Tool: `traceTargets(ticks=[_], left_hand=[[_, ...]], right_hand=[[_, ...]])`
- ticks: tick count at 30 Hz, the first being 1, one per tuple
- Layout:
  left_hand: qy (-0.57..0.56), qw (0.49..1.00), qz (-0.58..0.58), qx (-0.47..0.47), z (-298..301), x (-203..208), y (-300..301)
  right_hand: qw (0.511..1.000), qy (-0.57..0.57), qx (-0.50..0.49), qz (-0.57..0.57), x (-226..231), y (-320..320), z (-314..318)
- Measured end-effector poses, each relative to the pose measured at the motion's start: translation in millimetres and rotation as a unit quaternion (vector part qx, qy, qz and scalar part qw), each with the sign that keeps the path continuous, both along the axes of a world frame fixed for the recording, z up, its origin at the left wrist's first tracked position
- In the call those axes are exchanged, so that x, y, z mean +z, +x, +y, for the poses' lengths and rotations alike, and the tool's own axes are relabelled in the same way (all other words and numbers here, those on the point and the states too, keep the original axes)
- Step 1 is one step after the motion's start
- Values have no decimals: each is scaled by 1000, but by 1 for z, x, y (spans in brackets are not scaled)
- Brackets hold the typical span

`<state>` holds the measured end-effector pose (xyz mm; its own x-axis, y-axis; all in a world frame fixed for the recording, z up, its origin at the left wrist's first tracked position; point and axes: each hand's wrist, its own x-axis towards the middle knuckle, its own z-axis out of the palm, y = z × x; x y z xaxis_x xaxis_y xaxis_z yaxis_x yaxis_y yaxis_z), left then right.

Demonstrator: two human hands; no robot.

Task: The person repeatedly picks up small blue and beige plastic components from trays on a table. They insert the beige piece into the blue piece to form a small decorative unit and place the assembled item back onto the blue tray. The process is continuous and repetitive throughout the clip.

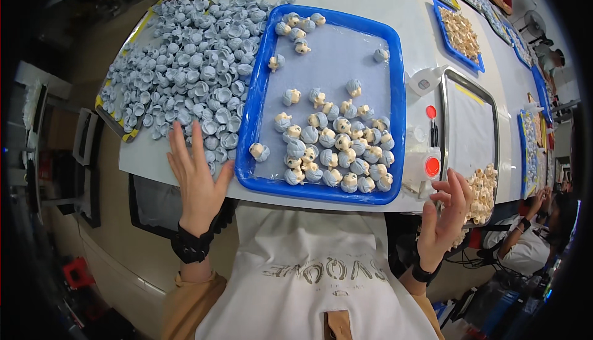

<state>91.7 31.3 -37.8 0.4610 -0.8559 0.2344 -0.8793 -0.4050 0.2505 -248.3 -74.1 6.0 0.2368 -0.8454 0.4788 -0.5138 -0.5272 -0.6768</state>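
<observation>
My left hand (201, 182), fingers spread, is at the near edge of a big heap of grey-blue hollow doll-hair shells (191, 62). It holds nothing that I can see. My right hand (443, 219) is raised beside a small pile of cream doll-head parts (483, 195), its fingers loosely bent and apart, with nothing visible in them. Between the hands lies a blue tray (400, 111). Several small doll heads (343, 142) with grey-blue hair sit in it, most of them crowded at its near right; a few are along its far left.
Right of the tray stand a white bottle (426, 81), a jar with red contents (432, 167) and a small red dish (431, 112). A metal tray (472, 123) lies beyond them. Farther off is a blue tray of cream parts (460, 34). A co-worker (525, 241) sits at the right.
</observation>
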Motion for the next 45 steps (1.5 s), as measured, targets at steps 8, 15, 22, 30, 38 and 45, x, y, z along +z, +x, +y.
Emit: traceTargets(ticks=[8, 15, 22, 30, 38, 45], left_hand=[[-116, 991, 55, -41, 2, -9, 16], [-150, 986, 46, -58, 5, -13, 23], [-171, 981, 93, -8, 14, -30, 31], [-175, 972, 155, 23, 5, -19, 34], [-210, 963, 169, 23, -6, -15, 28], [-248, 949, 194, 28, -5, -2, 29]], right_hand=[[999, 10, 34, 11, -3, 6, -2], [1000, 10, 27, 8, 1, 9, -3], [999, -24, 29, 21, 18, -9, -3], [945, 52, -273, 170, 32, -206, -119], [890, 176, -149, 393, -9, -249, -172], [912, 19, -170, 373, 17, -239, -150]])
